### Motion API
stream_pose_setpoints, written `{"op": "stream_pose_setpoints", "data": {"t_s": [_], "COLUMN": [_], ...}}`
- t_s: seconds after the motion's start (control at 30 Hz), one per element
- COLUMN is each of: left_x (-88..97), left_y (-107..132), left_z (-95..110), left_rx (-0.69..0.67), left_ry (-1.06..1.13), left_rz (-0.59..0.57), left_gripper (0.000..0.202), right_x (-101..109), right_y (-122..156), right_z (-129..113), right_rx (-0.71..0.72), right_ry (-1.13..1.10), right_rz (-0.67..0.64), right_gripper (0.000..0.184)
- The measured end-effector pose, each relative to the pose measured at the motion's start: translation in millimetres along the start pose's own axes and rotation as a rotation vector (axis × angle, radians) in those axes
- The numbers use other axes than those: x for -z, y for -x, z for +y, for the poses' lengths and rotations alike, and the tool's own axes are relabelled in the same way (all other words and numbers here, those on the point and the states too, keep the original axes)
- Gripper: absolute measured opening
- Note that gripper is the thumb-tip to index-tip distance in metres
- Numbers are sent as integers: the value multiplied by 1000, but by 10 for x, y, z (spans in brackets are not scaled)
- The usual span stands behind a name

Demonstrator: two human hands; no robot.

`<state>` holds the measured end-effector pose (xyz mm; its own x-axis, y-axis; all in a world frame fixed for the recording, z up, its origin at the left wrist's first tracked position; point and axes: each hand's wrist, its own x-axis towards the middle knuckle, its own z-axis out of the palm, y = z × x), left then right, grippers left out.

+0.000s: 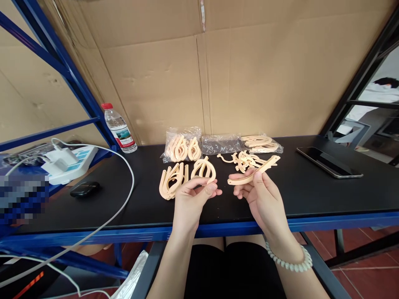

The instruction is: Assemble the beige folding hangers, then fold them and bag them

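My left hand [195, 199] is closed in a pinch on a looped beige plastic piece [204, 168] over the black table [311, 195]. My right hand [260, 195] grips a long curved beige plastic strip [254, 172] that points up and right. Just left of my left hand lies a stack of similar looped pieces [171, 180]. Behind my right hand sits a loose pile of beige parts [243, 160].
Three clear bags [183, 145] of beige parts lie along the back by a cardboard wall. A water bottle [120, 128] stands back left, near a power strip [67, 162], white cable and black case [84, 189]. A tablet [328, 162] lies at right.
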<state>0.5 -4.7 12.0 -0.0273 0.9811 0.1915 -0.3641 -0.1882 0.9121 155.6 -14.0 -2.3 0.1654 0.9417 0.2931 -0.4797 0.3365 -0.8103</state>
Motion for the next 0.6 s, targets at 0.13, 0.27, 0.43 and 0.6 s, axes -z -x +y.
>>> {"op": "stream_pose_setpoints", "data": {"t_s": [0.13, 0.27, 0.43, 0.6], "left_x": [21, 29, 12, -11], "left_y": [-18, -37, -20, 8], "left_z": [-34, -51, -33, -37], "left_rx": [-2, 12, -30, -42], "left_ry": [26, 79, 46, 15], "left_rz": [45, 48, -16, -57], "left_gripper": [19, 24, 18, 9], "right_x": [14, 23, 34, 39], "right_y": [0, -28, -40, -18], "right_z": [20, 43, 51, 50], "right_rx": [-13, -22, -16, 6], "right_ry": [-5, 64, 67, 68], "right_rz": [-86, -123, -121, -116], "right_gripper": [19, 20, 23, 8]}}
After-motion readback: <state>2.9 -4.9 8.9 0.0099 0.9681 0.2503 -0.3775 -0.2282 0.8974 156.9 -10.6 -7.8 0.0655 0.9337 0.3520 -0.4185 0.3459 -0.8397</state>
